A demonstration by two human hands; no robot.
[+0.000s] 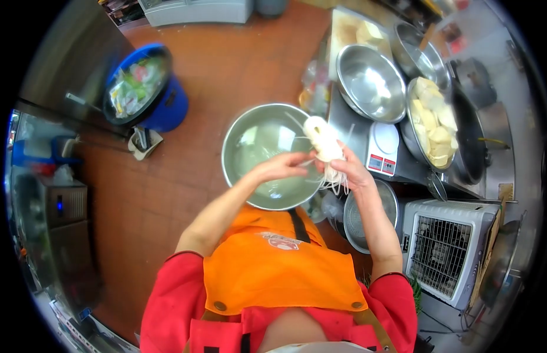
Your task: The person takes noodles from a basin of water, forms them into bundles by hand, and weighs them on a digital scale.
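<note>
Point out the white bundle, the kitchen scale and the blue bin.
White bundle (322,138): head view, its thick upper part.
Kitchen scale (385,139): head view, its round plate.
Blue bin (171,107): head view, its outer wall.

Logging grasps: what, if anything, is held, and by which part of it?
The right hand holds a white stringy bundle near its lower middle, above trailing strands.

A bundle (322,139) of long white strings is held by the right hand (354,172). The left hand (282,167) is held close to it, but whether a string is pinched cannot be seen. Both are held over or near a big metal bowl (231,167). A small white scale (384,140) is set on the surface (351,134) at the right. An orange apron (279,276) is worn.
</note>
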